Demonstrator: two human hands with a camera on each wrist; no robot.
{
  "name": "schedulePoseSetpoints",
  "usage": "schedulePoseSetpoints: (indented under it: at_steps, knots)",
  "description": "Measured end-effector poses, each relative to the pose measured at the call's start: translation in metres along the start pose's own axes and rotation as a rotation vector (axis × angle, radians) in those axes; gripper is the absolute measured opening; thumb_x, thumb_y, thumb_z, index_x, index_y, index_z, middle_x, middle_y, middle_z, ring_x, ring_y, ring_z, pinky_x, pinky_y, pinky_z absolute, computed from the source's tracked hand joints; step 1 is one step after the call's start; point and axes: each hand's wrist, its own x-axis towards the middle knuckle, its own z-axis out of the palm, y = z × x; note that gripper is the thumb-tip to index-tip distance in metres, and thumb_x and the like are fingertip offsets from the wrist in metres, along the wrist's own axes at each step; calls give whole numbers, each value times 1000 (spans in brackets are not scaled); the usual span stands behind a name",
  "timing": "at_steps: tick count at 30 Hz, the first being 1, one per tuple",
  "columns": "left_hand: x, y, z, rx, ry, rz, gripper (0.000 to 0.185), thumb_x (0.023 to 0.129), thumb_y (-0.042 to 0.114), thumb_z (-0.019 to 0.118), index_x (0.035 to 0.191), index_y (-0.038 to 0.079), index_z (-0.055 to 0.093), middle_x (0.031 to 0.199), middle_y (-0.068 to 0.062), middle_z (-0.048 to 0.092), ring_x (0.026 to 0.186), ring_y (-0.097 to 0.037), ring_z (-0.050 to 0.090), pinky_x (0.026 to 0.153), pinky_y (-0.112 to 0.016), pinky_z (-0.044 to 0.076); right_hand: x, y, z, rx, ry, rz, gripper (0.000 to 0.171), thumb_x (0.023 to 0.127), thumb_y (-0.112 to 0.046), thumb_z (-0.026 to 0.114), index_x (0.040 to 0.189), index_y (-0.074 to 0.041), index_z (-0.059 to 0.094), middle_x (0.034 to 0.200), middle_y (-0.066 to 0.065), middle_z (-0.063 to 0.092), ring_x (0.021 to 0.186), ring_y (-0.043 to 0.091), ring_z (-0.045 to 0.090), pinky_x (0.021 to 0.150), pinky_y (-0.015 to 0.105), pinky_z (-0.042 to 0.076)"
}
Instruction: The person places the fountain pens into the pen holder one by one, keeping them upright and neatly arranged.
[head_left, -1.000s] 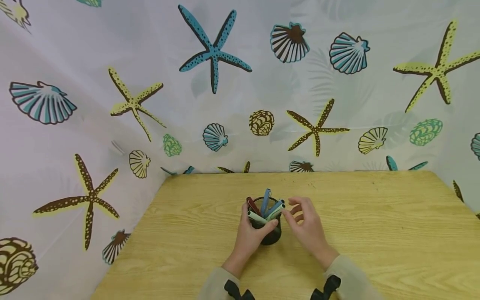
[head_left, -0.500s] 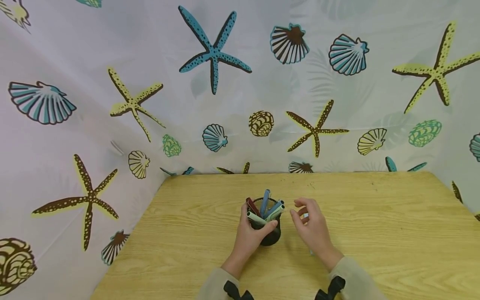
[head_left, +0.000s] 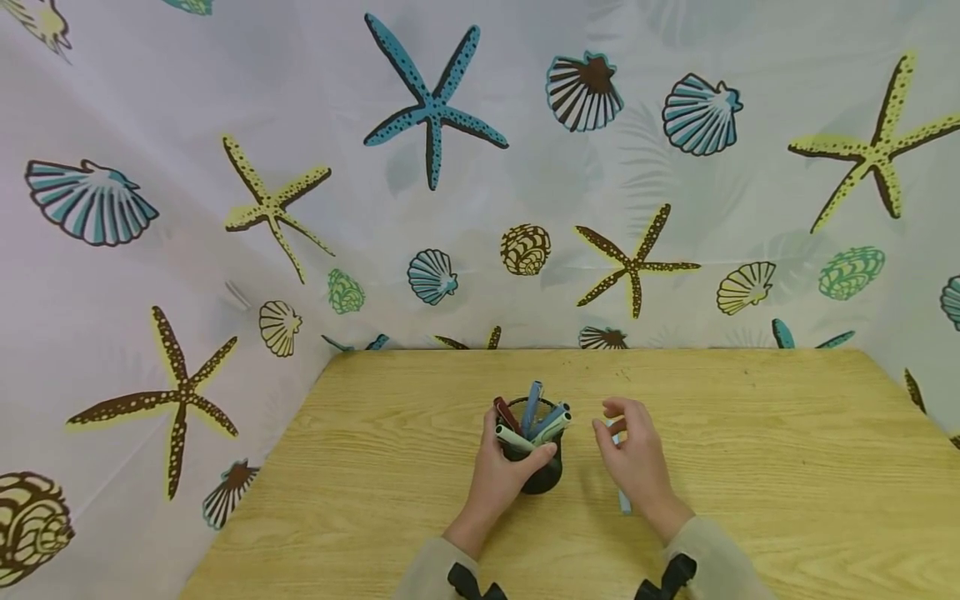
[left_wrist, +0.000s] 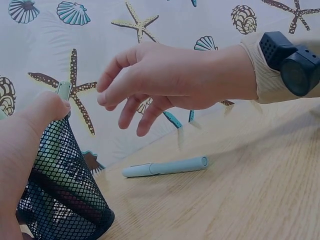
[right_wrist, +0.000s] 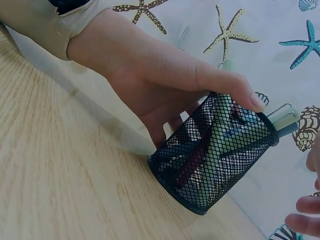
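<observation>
My left hand (head_left: 497, 479) grips a black mesh pen holder (head_left: 544, 477), thumb at the near rim. Several pens lean in it: a dark red pen (head_left: 504, 410), a blue pen (head_left: 532, 403) beside another blue one, and a pale green pen (head_left: 514, 437) with a second green one on the right. To the right of the holder hovers my right hand (head_left: 639, 460), its fingers loosely bent and holding nothing. Below it, a light blue pen (left_wrist: 167, 167) lies on the table, capped; in the head view the hand covers part of this pen (head_left: 625, 502).
The wooden table (head_left: 390, 433) ends at a pale fabric backdrop (head_left: 480, 183) printed with starfish and shells. The fabric also rises along the left and right sides. Dark camera straps (head_left: 666, 577) sit on both wrists over beige sleeves (head_left: 712, 557).
My right hand has moved away from the holder's rim to the right. The light blue pen has come into view under it. The left hand has stayed on the holder.
</observation>
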Motion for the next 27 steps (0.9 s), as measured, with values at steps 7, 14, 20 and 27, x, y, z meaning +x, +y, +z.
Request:
schedulePoseSetpoints:
  at_steps: [7, 14, 20, 27]
  knots:
    - [1, 0, 0, 4, 0, 1, 93, 72, 46, 77, 144, 23, 23, 135, -16, 39, 120, -25, 42, 99, -49, 33, 0, 1, -3, -97, -73, 145, 29, 84, -5, 67, 111, 0, 56, 95, 9, 55, 74, 18, 56, 54, 28, 46]
    - [0, 1, -1, -7, -10, 7, 91, 73, 45, 77, 144, 22, 24, 133, -16, 41, 117, -24, 44, 97, -48, 35, -2, 7, -4, -175, -151, 250, 31, 85, -10, 66, 113, 0, 54, 95, 14, 56, 77, 27, 57, 60, 37, 47]
    - [0, 0, -2, 0, -12, 17, 90, 74, 44, 76, 144, 21, 24, 131, -17, 41, 117, -25, 44, 96, -48, 36, -4, 12, -4, -238, -239, 353, 39, 86, -15, 66, 119, 0, 50, 98, 17, 56, 73, 25, 56, 56, 35, 46]
    - [-1, 1, -1, 9, -8, -14, 96, 73, 47, 76, 146, 21, 20, 135, -14, 39, 120, -25, 42, 98, -48, 34, -3, 11, -7, -305, -317, 424, 41, 87, -19, 66, 119, 1, 50, 102, 18, 54, 76, 26, 56, 54, 34, 45]
